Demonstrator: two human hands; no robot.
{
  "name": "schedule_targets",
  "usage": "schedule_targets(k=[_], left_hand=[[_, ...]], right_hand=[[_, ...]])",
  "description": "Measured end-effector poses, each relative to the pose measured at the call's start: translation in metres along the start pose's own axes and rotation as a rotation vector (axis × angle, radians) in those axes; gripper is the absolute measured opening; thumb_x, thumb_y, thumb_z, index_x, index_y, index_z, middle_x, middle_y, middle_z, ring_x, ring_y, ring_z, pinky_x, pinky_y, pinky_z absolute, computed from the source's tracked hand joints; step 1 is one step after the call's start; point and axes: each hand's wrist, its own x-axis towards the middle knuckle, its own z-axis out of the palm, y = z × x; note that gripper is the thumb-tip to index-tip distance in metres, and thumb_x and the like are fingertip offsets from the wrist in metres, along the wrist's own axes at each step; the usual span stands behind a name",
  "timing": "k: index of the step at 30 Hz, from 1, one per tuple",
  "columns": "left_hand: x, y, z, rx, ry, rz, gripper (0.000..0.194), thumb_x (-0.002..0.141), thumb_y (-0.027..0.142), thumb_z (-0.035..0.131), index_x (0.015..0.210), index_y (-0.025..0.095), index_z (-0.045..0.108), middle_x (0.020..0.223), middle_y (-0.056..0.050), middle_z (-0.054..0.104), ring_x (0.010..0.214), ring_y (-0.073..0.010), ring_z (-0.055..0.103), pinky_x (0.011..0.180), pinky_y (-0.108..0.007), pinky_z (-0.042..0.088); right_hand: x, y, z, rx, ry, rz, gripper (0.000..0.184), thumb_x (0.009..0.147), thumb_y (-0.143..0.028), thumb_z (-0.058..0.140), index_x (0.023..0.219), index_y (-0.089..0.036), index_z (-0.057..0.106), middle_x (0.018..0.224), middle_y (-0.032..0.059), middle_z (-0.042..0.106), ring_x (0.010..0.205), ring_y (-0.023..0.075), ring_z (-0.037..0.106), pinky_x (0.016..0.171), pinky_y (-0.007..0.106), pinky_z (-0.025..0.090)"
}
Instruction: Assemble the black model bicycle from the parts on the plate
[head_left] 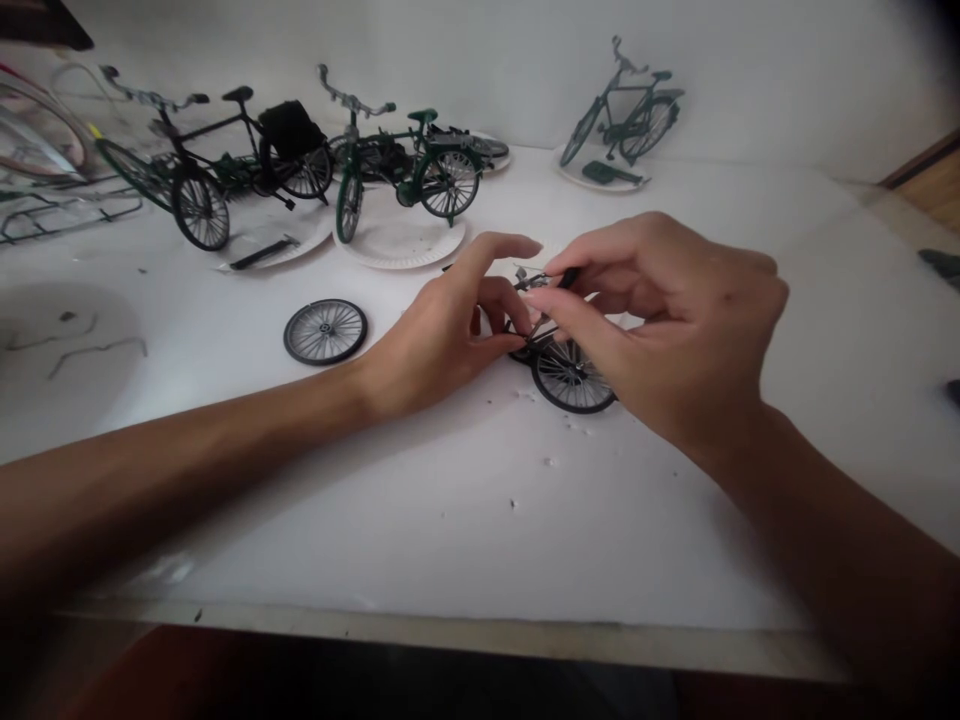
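Observation:
A black model bicycle is between my hands over the white table, its spoked wheel showing below my right hand. My left hand comes from the left, with thumb and fingers closed on the bicycle's frame near the crank and the index finger raised. Above the frame, my right hand pinches a small black part that looks like a saddle. My fingers hide much of the frame, so I cannot tell whether that part is joined to it. A loose spoked wheel lies flat to the left of my left hand.
Behind my hands, a black model bicycle with a bag and a green one stand by paper plates. Another green bicycle stands at the back right. Bent wire pieces lie at left. The table edge is near me.

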Motion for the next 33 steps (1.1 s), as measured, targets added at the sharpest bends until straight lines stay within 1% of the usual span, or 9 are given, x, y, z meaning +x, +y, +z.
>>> schedule_targets(k=[3, 8, 12, 17, 20, 25, 27, 33], left_hand=[[0.0002, 0.0013, -0.0004, 0.006, -0.010, -0.002, 0.054, 0.084, 0.010, 0.066, 0.132, 0.020, 0.042, 0.098, -0.001, 0.071, 0.091, -0.0168, 0.068, 0.072, -0.028, 0.053], [-0.0001, 0.0004, -0.0011, 0.067, 0.005, 0.015, 0.057, 0.083, 0.008, 0.068, 0.133, 0.018, 0.044, 0.103, -0.003, 0.070, 0.089, -0.0161, 0.068, 0.068, -0.026, 0.051], [-0.0005, -0.0023, -0.0001, 0.084, -0.006, 0.038, 0.056, 0.083, 0.006, 0.066, 0.133, 0.022, 0.044, 0.107, -0.003, 0.068, 0.092, -0.0159, 0.069, 0.070, -0.026, 0.054], [-0.0002, -0.0051, 0.0009, 0.134, 0.007, 0.065, 0.052, 0.084, 0.010, 0.068, 0.129, 0.026, 0.047, 0.102, -0.001, 0.067, 0.088, -0.0166, 0.069, 0.067, -0.026, 0.053], [0.0000, -0.0051, 0.0004, 0.124, -0.003, 0.073, 0.052, 0.084, 0.008, 0.068, 0.128, 0.025, 0.047, 0.100, -0.001, 0.068, 0.089, -0.0170, 0.069, 0.068, -0.026, 0.053], [0.0003, -0.0038, 0.0000, 0.135, -0.020, 0.060, 0.047, 0.084, 0.006, 0.068, 0.124, 0.021, 0.049, 0.103, -0.003, 0.068, 0.084, -0.0135, 0.064, 0.067, -0.024, 0.053], [0.0001, -0.0046, 0.0003, 0.144, -0.018, 0.064, 0.045, 0.085, 0.006, 0.068, 0.123, 0.021, 0.049, 0.104, -0.003, 0.067, 0.083, -0.0130, 0.064, 0.066, -0.023, 0.053], [-0.0008, -0.0073, 0.0007, 0.148, -0.024, 0.107, 0.044, 0.087, 0.003, 0.065, 0.124, 0.020, 0.049, 0.099, -0.002, 0.068, 0.088, -0.0121, 0.066, 0.068, -0.020, 0.053]], right_hand=[[0.0001, -0.0015, -0.0009, -0.007, -0.018, 0.008, 0.008, 0.088, -0.023, 0.074, 0.090, -0.028, 0.069, 0.082, -0.0040, 0.076, 0.066, 0.0161, 0.071, 0.063, 0.030, 0.062], [-0.0003, -0.0027, -0.0006, 0.014, -0.008, 0.034, 0.010, 0.087, -0.021, 0.075, 0.090, -0.027, 0.068, 0.083, -0.0040, 0.076, 0.067, 0.0168, 0.073, 0.063, 0.031, 0.063], [-0.0007, -0.0026, -0.0008, -0.003, -0.021, 0.043, 0.009, 0.088, -0.025, 0.075, 0.090, -0.029, 0.067, 0.083, -0.0038, 0.076, 0.068, 0.0189, 0.073, 0.063, 0.034, 0.064], [-0.0006, -0.0020, -0.0025, -0.027, -0.057, 0.034, 0.009, 0.090, -0.025, 0.074, 0.092, -0.031, 0.067, 0.084, -0.0041, 0.076, 0.069, 0.0187, 0.073, 0.065, 0.036, 0.063], [-0.0002, -0.0015, -0.0026, -0.011, -0.030, 0.011, 0.010, 0.089, -0.023, 0.075, 0.092, -0.029, 0.067, 0.082, -0.0035, 0.075, 0.069, 0.0174, 0.072, 0.064, 0.033, 0.062], [-0.0003, -0.0015, -0.0008, -0.014, -0.027, 0.015, 0.009, 0.089, -0.023, 0.073, 0.089, -0.030, 0.067, 0.080, -0.0042, 0.075, 0.067, 0.0162, 0.072, 0.062, 0.031, 0.060], [-0.0003, -0.0014, -0.0001, -0.003, 0.017, -0.001, 0.010, 0.088, -0.023, 0.075, 0.088, -0.029, 0.067, 0.077, -0.0039, 0.074, 0.065, 0.0153, 0.071, 0.060, 0.030, 0.058], [-0.0001, 0.0003, 0.0009, 0.004, 0.026, 0.023, 0.008, 0.087, -0.023, 0.074, 0.086, -0.030, 0.068, 0.077, -0.0029, 0.075, 0.061, 0.0164, 0.070, 0.057, 0.031, 0.059]])
